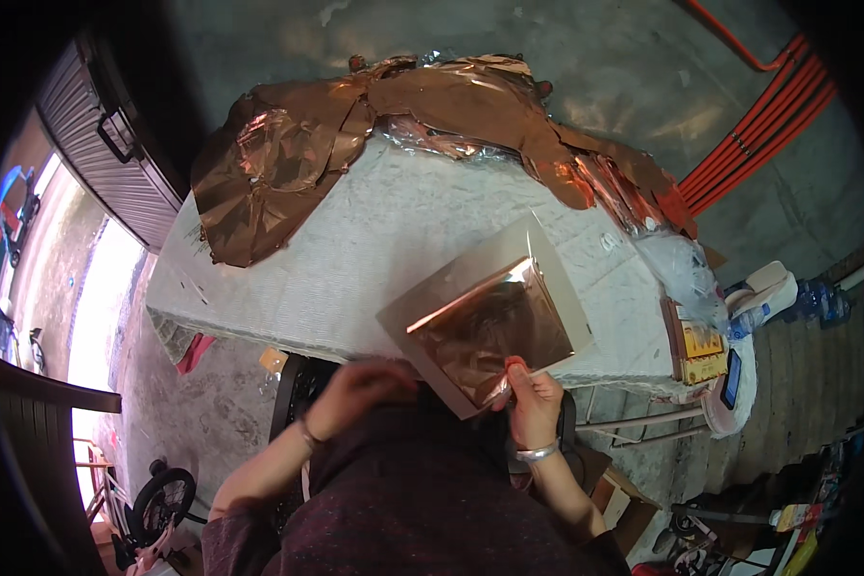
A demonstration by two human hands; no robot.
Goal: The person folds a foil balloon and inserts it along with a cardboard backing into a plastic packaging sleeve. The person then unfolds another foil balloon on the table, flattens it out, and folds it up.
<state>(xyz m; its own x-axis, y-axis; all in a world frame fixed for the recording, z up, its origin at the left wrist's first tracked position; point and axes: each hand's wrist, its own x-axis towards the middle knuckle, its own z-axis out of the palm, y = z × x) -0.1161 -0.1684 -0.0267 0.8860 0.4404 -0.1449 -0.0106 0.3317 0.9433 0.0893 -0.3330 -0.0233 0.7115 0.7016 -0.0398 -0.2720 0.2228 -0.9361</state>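
My right hand [536, 408] pinches the near corner of a shiny copper-coloured foil sheet [494, 331], thumb on top. Under the foil is a pale grey, flat rectangular piece [405, 312], board or stiff film, tilted over the table's near edge; whether my fingers also grip it is hidden. At the near edge, left of the foil, my left hand [360, 396] is smeared by motion, its fingers unclear and apart from the sheet. Large crumpled brown and copper foil sheets [288, 163] lie along the far side of the white-covered table [259, 278].
On the table's right end are a clear plastic bag [680, 264], a yellow-and-brown pack [701, 348] and a phone [732, 379] on a stool. Plastic bottles [821, 300] stand beyond. Red pipes [749, 134] run up the wall; a wheel [163, 504] shows lower left.
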